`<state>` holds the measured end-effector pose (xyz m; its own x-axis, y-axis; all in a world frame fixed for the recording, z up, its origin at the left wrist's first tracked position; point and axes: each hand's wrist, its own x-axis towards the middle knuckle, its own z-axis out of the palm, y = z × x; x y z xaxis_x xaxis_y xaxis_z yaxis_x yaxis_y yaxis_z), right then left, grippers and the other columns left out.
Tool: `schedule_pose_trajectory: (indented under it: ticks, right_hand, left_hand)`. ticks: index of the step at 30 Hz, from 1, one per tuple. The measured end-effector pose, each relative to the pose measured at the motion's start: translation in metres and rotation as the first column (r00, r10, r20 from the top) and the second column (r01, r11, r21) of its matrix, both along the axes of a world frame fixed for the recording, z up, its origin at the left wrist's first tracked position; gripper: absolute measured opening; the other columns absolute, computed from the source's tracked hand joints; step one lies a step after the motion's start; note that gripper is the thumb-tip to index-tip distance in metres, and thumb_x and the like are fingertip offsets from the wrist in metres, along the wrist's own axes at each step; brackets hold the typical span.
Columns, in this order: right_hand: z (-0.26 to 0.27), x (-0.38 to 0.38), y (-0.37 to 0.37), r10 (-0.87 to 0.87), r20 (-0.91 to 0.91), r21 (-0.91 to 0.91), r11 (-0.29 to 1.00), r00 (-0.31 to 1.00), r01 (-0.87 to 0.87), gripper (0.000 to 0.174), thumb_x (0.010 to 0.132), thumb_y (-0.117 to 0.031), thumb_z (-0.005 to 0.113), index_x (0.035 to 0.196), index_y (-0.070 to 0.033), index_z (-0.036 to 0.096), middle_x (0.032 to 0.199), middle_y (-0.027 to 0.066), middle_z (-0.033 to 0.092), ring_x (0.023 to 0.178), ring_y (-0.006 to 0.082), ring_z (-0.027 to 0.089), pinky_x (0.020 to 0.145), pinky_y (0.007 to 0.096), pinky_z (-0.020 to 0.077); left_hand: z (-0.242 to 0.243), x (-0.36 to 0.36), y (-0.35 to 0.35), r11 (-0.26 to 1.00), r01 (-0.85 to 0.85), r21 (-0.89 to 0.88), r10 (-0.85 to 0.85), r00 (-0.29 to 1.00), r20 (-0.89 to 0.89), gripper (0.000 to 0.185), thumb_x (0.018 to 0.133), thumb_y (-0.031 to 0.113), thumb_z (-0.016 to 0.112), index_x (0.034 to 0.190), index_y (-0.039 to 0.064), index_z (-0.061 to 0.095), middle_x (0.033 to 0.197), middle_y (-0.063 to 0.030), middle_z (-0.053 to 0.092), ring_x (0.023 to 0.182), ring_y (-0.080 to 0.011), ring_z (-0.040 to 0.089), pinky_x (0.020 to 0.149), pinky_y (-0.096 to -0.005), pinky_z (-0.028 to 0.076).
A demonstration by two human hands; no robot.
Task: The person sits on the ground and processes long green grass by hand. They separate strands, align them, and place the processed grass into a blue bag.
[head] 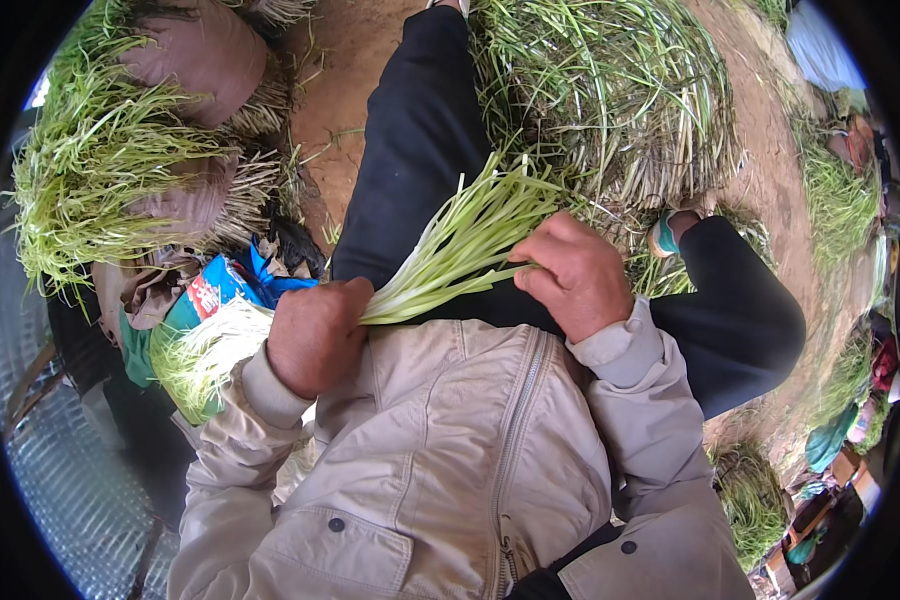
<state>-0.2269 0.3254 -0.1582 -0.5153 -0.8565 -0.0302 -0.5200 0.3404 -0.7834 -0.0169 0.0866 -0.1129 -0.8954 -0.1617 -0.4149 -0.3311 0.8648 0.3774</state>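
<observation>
My left hand [319,334] is closed in a fist around a bunch of pale green leafy stalks [465,240], which look like garlic chives. From that fist the bunch fans out over my dark-trousered lap, its white part nearest the hand and its green ends pointing away from me. At the right edge of the fan, my right hand [574,274] pinches thin leaf strands between thumb and fingers. Another sheaf of whitish-green stalks [214,349] lies beside my left wrist on green and blue plastic wrapping [229,281]. What sits inside the left fist is hidden.
A large heap of long green stalks [607,97] lies on the earth floor [337,90] ahead. To the left, wrapped bundles [120,165] are stacked by brownish sheeting [202,64]. Clear plastic sheeting [75,457] hangs at left. More greens [750,502] lie at right.
</observation>
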Motion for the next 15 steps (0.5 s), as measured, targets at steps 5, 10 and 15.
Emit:
schedule_pose_trajectory:
  ticks: [5, 10, 15]
  right_hand:
    - [-0.017, 0.005, 0.009, 0.046, -0.049, 0.058, 0.997, 0.998, -0.043, 0.018, 0.077, -0.007, 0.080, 0.095, -0.008, 0.074, 0.095, 0.0111, 0.067, 0.093, 0.0353, 0.066, 0.083, 0.0462, 0.0531]
    - [-0.032, -0.008, 0.032, -0.125, -0.048, 0.200, 0.971, 0.991, 0.132, 0.020, 0.081, -0.009, 0.073, 0.101, -0.005, 0.075, 0.099, 0.0142, 0.068, 0.094, 0.0371, 0.067, 0.084, 0.0445, 0.0532]
    - [-0.042, -0.025, 0.033, -0.292, -0.023, 0.131, 0.947, 0.956, 0.293, 0.029, 0.086, -0.008, 0.069, 0.115, -0.006, 0.074, 0.100, 0.0150, 0.068, 0.091, 0.0332, 0.069, 0.082, 0.0404, 0.0536]
  left_hand:
    - [0.003, 0.001, 0.000, 1.000, -0.013, -0.003, 0.013, 1.000, -0.005, 0.016, 0.075, 0.006, 0.066, 0.089, 0.006, 0.057, 0.080, -0.0202, 0.067, 0.079, -0.0455, 0.067, 0.067, -0.0559, 0.051]
    - [0.006, 0.001, -0.010, 0.991, -0.077, 0.107, 0.075, 0.997, 0.018, 0.016, 0.081, 0.014, 0.073, 0.088, 0.006, 0.060, 0.082, -0.0197, 0.068, 0.082, -0.0467, 0.066, 0.067, -0.0554, 0.049]
    - [0.006, 0.005, -0.030, 0.948, -0.159, 0.276, 0.133, 0.985, 0.112, 0.017, 0.085, 0.019, 0.077, 0.090, 0.006, 0.067, 0.081, -0.0203, 0.068, 0.079, -0.0443, 0.066, 0.067, -0.0497, 0.050]
